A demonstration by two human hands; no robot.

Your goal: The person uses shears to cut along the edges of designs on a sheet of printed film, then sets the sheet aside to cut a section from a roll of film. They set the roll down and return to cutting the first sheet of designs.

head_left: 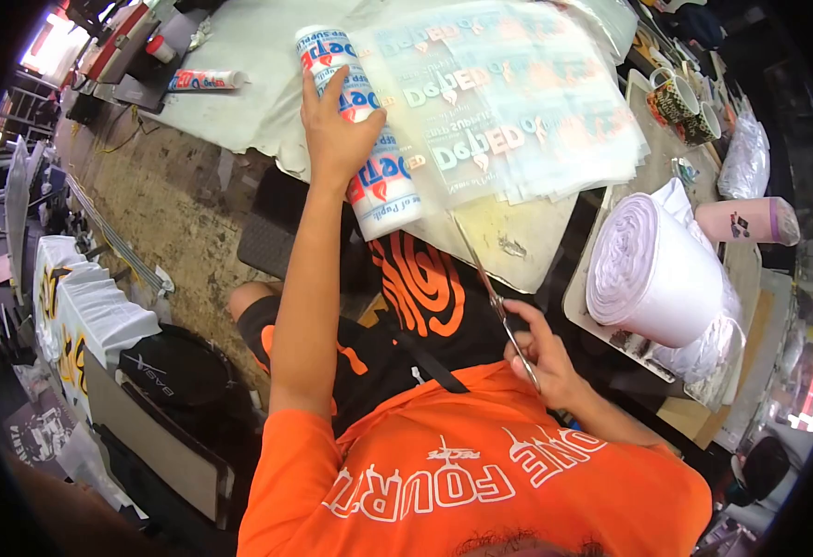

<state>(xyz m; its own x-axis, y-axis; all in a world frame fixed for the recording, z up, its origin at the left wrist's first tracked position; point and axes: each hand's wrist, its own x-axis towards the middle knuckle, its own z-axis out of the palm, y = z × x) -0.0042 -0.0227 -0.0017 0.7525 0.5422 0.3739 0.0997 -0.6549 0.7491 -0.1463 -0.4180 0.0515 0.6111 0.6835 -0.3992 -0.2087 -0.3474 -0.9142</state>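
My left hand [343, 130] lies with spread fingers on a roll of printed film [383, 181], which bears blue and red lettering. From the roll, translucent sheets [509, 102] with the same lettering in mirror image spread to the right over the worktable. In my right hand [544, 357], fingers closed round the handles, is a pair of scissors [492, 295]. The long blades look nearly together and point up toward the sheets' lower edge.
A large white fabric roll [652, 269] stands at the right, with a pink tumbler [741, 221] beyond it. Two patterned mugs [674, 97] are behind these. Another printed roll [207, 80] lies at the back left. A round black case [173, 367] is low on the left.
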